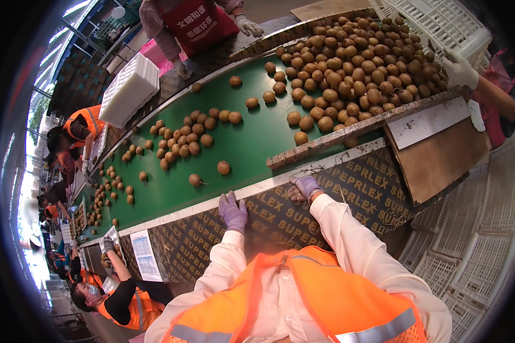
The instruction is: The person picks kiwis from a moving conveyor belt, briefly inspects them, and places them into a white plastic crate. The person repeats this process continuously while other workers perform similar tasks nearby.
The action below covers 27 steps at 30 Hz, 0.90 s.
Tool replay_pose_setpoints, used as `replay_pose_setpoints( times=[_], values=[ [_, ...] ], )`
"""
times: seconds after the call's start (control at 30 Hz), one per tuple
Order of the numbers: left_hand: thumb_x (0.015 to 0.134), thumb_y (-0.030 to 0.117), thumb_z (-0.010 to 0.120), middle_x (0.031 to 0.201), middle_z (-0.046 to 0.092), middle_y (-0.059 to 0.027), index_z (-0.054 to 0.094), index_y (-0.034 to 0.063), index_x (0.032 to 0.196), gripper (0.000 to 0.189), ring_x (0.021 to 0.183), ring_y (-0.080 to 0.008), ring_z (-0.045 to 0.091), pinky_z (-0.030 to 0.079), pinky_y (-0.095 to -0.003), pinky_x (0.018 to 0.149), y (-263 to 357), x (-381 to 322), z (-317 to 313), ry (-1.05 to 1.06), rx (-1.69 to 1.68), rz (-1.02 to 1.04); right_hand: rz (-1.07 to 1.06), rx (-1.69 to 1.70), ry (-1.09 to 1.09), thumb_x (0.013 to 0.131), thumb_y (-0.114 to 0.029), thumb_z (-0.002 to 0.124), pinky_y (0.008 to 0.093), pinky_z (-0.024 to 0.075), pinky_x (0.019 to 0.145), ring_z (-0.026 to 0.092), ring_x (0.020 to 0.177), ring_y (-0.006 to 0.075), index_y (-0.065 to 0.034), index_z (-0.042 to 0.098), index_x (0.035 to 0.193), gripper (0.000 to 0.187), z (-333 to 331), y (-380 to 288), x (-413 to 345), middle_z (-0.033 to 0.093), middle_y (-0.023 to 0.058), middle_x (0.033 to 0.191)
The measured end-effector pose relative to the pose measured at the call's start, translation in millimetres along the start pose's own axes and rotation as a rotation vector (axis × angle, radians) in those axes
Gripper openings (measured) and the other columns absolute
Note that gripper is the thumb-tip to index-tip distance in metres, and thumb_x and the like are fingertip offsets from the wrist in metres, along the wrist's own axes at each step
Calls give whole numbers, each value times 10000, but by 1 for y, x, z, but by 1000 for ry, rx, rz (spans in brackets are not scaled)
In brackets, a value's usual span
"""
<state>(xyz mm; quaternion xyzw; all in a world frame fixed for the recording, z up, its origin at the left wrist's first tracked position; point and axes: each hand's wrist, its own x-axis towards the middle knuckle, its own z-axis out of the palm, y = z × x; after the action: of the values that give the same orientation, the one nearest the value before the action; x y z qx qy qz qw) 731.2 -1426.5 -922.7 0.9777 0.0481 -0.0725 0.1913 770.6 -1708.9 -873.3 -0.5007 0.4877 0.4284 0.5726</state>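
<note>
My left hand (233,212), in a purple glove, rests at the near metal edge of a green conveyor belt (257,148), fingers a little apart and holding nothing. My right hand (304,188), also purple-gloved, lies on the same edge further right, its fingers curled; whether anything is under them is hidden. Two loose kiwifruit, one with a stem (195,179) and one beside it (223,167), lie on the belt beyond my left hand. A cluster of kiwifruit (184,139) sits further off, and a large heap (352,64) fills the belt's right end behind a wooden guide board (352,130).
Printed boarding (283,218) covers the near ledge, with a paper sheet (146,255) and cardboard (446,150) on it. White crates (437,25) stand at the far right, others (468,274) below. White trays (131,88) are stacked across the belt. Several co-workers stand along both sides.
</note>
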Motion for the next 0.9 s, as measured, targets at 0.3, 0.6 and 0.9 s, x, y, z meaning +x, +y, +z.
replay_pose_setpoints(
  times=[0.3, 0.6, 0.9],
  values=[
    [886, 270, 557, 993, 655, -131, 667, 110, 994, 222, 937, -316, 612, 478, -408, 832, 143, 151, -36, -177, -391, 206, -9, -89, -41, 944, -429, 484, 269, 454, 390, 631, 516, 229, 75, 639, 942, 528, -10, -2, 10, 696, 177, 837],
    [870, 482, 546, 982, 660, -165, 670, 82, 928, 423, 933, -351, 615, 484, -426, 795, 260, 288, 19, -466, 46, 218, -505, 7, -327, 921, -279, 601, 248, 520, 696, 638, 810, 127, -33, 631, 1068, 288, 8, -25, -76, 670, 66, 919],
    [871, 275, 623, 636, 591, -128, 667, 33, 882, 247, 537, -210, 536, 449, -331, 540, 235, 235, -15, -538, -662, 197, -1129, -178, 523, 965, -359, 515, 229, 504, 707, 561, 871, 100, -100, 356, 1391, 524, -30, -144, 20, 538, 48, 1083]
  ],
)
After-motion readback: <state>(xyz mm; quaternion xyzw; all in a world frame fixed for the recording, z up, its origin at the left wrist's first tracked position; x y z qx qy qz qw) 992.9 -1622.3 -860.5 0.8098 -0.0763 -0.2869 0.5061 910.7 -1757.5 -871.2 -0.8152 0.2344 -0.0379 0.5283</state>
